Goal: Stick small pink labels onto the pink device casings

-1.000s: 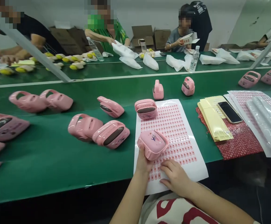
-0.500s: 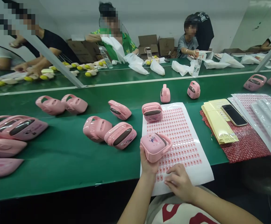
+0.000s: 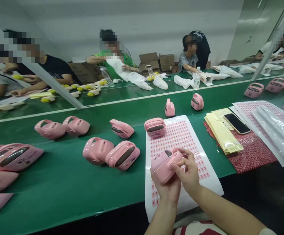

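My left hand holds a pink handled device from below, above a white sheet printed with rows of small red and pink stickers. The device is tilted, its dark window and printed face upward. My right hand is at its right side, thumb and fingers closed together near the round hinge of the handle; whether a sticker is between them is too small to tell. Another pink device stands on the sheet's top left corner. Two more lean together to the left.
More pink devices stand along the green table. To the right are yellow papers, a phone, red bubble wrap and plastic-covered sheets. People work across a raised ledge; a slanted metal post stands at left.
My right hand has risen from the sheet to the device's side. The device in my left hand has turned, its handle side now toward my right hand. The view has shifted slightly.
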Demonstrator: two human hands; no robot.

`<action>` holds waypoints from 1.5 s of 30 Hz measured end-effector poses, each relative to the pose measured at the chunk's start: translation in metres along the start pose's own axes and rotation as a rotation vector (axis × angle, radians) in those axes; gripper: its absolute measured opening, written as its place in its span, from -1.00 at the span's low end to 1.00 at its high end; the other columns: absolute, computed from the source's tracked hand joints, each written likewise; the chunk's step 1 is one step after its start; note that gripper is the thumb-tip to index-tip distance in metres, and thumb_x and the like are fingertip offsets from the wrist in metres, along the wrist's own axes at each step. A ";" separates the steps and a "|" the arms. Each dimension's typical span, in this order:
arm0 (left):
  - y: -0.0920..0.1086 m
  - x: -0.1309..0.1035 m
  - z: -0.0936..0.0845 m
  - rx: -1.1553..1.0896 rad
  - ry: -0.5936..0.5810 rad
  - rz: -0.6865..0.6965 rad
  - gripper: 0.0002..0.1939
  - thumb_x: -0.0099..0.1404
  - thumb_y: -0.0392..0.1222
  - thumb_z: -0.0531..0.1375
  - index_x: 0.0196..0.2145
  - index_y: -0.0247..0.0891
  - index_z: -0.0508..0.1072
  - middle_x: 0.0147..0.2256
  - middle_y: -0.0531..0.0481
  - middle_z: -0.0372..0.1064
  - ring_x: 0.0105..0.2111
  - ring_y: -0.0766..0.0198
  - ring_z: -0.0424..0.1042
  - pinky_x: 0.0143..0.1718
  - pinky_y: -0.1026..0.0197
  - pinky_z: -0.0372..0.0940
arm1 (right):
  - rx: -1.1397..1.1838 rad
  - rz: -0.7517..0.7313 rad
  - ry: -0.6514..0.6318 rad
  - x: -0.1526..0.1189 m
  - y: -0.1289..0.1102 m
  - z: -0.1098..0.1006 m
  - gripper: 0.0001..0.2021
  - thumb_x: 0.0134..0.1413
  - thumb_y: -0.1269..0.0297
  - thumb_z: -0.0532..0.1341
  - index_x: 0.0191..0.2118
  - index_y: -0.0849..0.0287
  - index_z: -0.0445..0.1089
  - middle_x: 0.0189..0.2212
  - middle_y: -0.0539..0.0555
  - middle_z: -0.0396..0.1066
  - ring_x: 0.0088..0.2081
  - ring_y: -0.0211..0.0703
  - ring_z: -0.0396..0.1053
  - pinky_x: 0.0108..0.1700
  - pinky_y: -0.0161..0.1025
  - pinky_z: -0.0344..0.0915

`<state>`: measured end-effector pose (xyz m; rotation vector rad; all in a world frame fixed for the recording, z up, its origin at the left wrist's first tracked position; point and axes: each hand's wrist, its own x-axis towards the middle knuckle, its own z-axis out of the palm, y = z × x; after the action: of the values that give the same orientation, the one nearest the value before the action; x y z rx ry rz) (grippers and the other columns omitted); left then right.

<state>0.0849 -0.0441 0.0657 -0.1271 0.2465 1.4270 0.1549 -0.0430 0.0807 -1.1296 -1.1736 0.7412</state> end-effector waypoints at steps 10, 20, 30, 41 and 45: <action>-0.003 0.001 -0.003 -0.019 -0.115 -0.039 -0.40 0.08 -0.01 0.13 0.08 -0.25 0.22 -0.03 -0.17 0.32 -0.08 0.13 0.35 -0.22 0.27 0.36 | -0.187 -0.377 -0.001 0.004 0.001 -0.006 -0.87 0.02 0.36 0.17 -0.52 0.11 0.28 -0.23 0.09 0.28 -0.12 -0.08 0.24 -0.09 -0.03 0.23; 0.003 -0.003 -0.001 -0.064 -0.089 -0.073 -0.34 0.11 -0.05 0.12 0.15 -0.29 0.10 -0.02 -0.20 0.31 -0.19 0.25 0.40 -0.24 0.36 0.35 | -0.497 -0.682 -0.088 0.014 -0.003 -0.016 -0.90 0.09 0.40 0.11 -0.43 0.11 0.26 -0.28 0.08 0.31 -0.21 -0.12 0.27 -0.11 -0.03 0.21; 0.000 -0.005 -0.003 -0.079 0.005 -0.034 -0.48 0.19 -0.01 0.04 0.08 -0.26 0.21 -0.07 -0.17 0.37 -0.06 0.13 0.35 -0.10 0.22 0.30 | -0.332 -0.306 -0.162 0.013 0.006 -0.009 -0.59 0.13 0.19 0.04 0.08 0.16 0.01 0.03 0.25 0.11 0.10 0.03 0.10 0.07 0.07 0.16; 0.007 -0.012 0.001 -0.114 0.024 -0.041 -0.57 0.15 -0.10 0.06 0.00 -0.18 0.25 -0.12 -0.11 0.38 -0.13 0.18 0.38 -0.22 0.27 0.35 | -0.189 -0.385 -0.448 0.016 0.007 -0.021 -0.61 0.12 0.32 0.06 0.08 0.02 0.06 0.08 0.15 0.11 0.16 -0.03 0.05 0.14 0.03 0.10; 0.013 -0.012 0.000 -0.093 -0.047 -0.067 -0.54 0.17 -0.11 0.05 0.04 -0.21 0.20 -0.12 -0.14 0.37 -0.16 0.24 0.40 -0.28 0.34 0.35 | -0.275 -0.460 -0.376 0.014 0.007 -0.021 -0.67 0.11 0.35 0.07 0.02 0.01 0.16 0.07 0.14 0.11 0.14 -0.01 0.08 0.11 0.03 0.13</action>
<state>0.0703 -0.0541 0.0694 -0.1757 0.1359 1.3729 0.1791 -0.0341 0.0788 -0.9061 -1.8222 0.4495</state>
